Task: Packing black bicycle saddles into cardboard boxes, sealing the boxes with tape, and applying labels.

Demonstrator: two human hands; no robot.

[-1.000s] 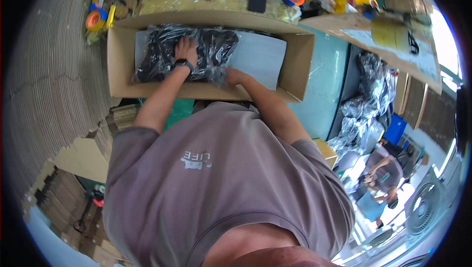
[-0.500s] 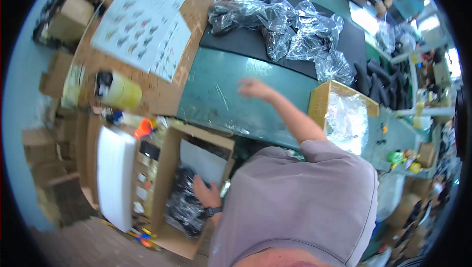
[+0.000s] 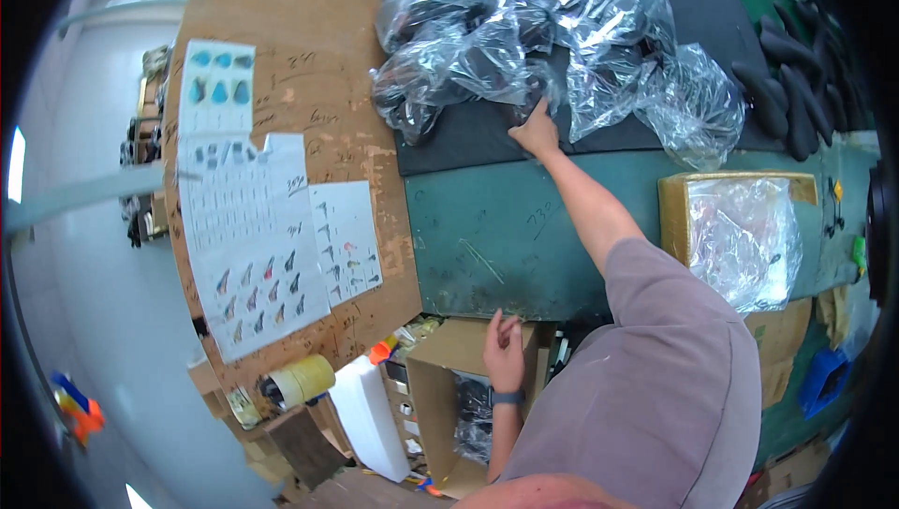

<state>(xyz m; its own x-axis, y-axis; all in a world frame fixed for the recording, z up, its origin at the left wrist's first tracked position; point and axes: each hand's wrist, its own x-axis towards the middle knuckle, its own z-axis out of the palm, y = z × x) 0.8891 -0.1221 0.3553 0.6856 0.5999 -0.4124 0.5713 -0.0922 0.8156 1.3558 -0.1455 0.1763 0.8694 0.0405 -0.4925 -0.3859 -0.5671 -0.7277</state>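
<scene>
Clear plastic bags (image 3: 459,45) with dark, rounded items inside lie in a heap on a black mat (image 3: 468,134) at the far side of the green table. My right hand (image 3: 537,132) reaches out to the near edge of this heap, fingers closed on a plastic bag. What the bag holds is partly hidden by glare and folds. Lower down, my left hand (image 3: 504,354), with a dark band on its wrist, hovers over an open cardboard box (image 3: 449,350). Its fingers are loosely bent and apart, holding nothing. Bagged dark items (image 3: 473,415) sit inside the box.
Picture sheets (image 3: 248,247) lie on the brown board at left, with a yellow tape roll (image 3: 304,380) at its edge. White foam (image 3: 370,415) stands beside the box. At right are a plastic-lined carton (image 3: 740,237) and black elongated pieces (image 3: 796,88).
My right hand has moved from above the green table to the bag heap and closed there. My left hand has risen out of the box, empty. The view has swung left.
</scene>
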